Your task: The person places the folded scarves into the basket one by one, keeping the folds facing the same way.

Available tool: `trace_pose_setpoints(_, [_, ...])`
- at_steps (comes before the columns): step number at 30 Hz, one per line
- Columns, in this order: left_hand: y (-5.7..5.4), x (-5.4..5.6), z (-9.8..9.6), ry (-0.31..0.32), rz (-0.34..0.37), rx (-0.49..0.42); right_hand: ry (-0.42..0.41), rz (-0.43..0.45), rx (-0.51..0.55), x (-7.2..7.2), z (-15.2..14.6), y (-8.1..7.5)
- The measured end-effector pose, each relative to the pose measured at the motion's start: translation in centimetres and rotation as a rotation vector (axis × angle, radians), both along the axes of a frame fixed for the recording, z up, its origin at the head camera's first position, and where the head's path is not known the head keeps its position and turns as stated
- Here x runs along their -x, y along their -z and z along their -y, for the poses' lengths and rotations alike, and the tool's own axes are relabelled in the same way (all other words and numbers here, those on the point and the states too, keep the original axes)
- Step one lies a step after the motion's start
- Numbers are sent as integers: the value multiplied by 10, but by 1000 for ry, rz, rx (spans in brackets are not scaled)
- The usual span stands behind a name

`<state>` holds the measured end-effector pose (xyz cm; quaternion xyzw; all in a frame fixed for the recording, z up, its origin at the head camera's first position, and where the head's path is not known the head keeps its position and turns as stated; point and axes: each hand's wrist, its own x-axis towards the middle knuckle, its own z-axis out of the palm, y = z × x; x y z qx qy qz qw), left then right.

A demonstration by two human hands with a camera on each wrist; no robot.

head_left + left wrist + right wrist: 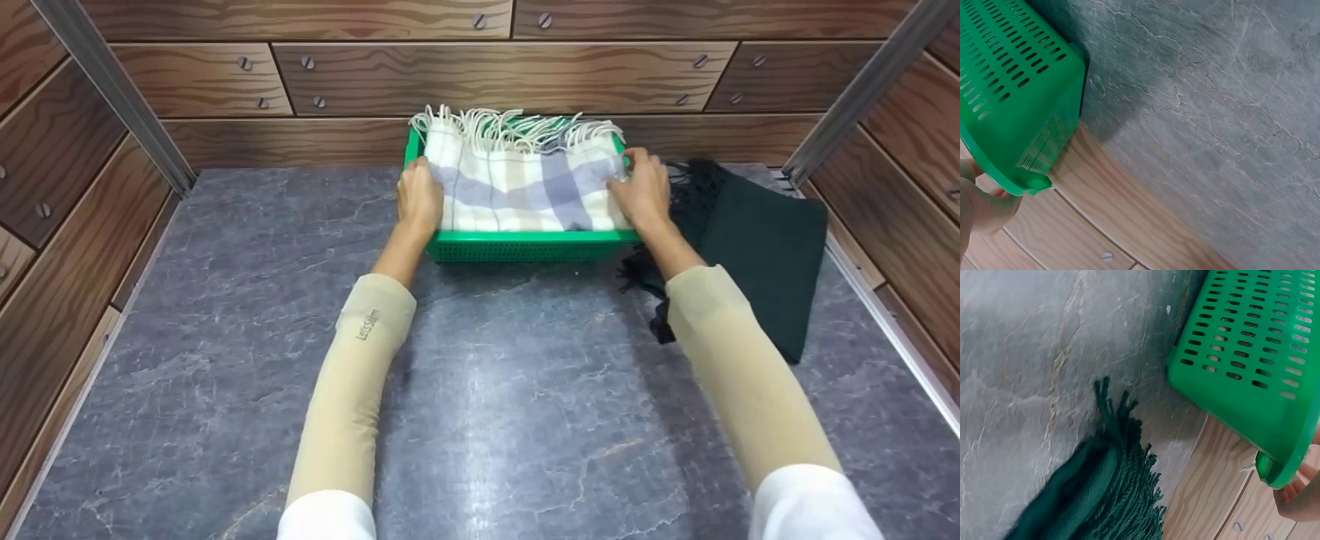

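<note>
A green plastic basket [525, 249] with slotted walls stands near the back wall. Inside it lies a folded white scarf [510, 184] with lavender and beige checks, its pale fringe spread along the far rim. My left hand [420, 193] grips the left rim of the basket, and my right hand [643, 187] holds the rim opposite. Both wrist views show fingers curled beneath the rim, at the left [985, 205] and at the right [1300, 498]. The thumbs lie toward the scarf in the head view.
To the right of the basket lies a folded dark green scarf [772, 247], its fringe [1129, 489] close to the basket's side. Grey marbled tabletop [480, 390] spreads in front. Wood-patterned panels [502, 79] close off the back and both sides, with metal posts [112, 97] at the corners.
</note>
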<state>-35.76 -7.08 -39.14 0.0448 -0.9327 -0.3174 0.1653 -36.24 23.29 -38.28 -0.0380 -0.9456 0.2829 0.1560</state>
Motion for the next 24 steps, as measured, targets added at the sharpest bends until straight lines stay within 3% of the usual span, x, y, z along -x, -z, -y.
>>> trace_pose_setpoints(4, [-2, -2, 0, 28, -16, 33, -20, -38, -24, -5, 0, 2])
trace_pose_setpoints(11, [-11, -12, -10, 105, -61, 4, -57, -102, 50, -12, -7, -2])
trace_pose_setpoints(16, [-18, -24, -26, 199, -128, -11, -70, -148, 99, -23, -21, -8])
trace_pose_setpoints(24, [-23, -51, -66, 379, -185, -45, -46, -117, 138, -56, -55, -13])
